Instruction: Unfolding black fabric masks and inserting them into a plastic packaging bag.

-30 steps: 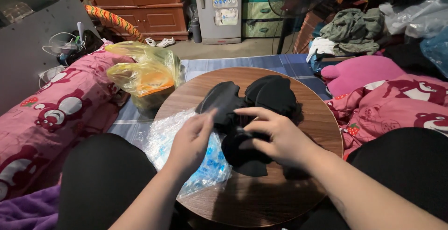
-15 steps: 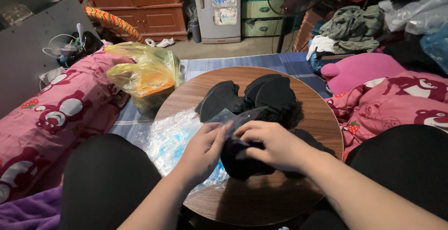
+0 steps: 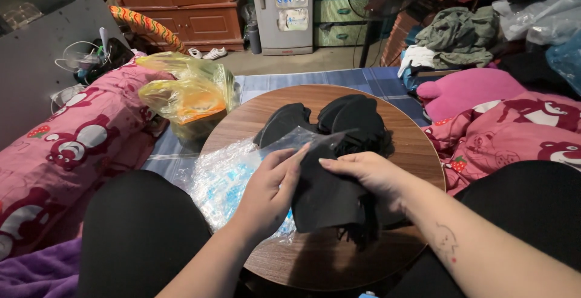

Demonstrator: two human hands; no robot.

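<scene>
At far left, a yellow plastic bag (image 3: pixel 189 95) rests by the round wooden table (image 3: pixel 417 153). The left hand (image 3: pixel 269 192) pinches a clear plastic sleeve (image 3: pixel 290 140) against a black fabric piece (image 3: pixel 327 192) (held above the table's near half). The right hand (image 3: pixel 369 174) grips that piece's right edge, fingers curled; more black pieces (image 3: pixel 351 119) lie behind.

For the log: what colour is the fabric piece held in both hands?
Black, seen in the head view: the fabric piece sits between the left hand and right hand.
</scene>
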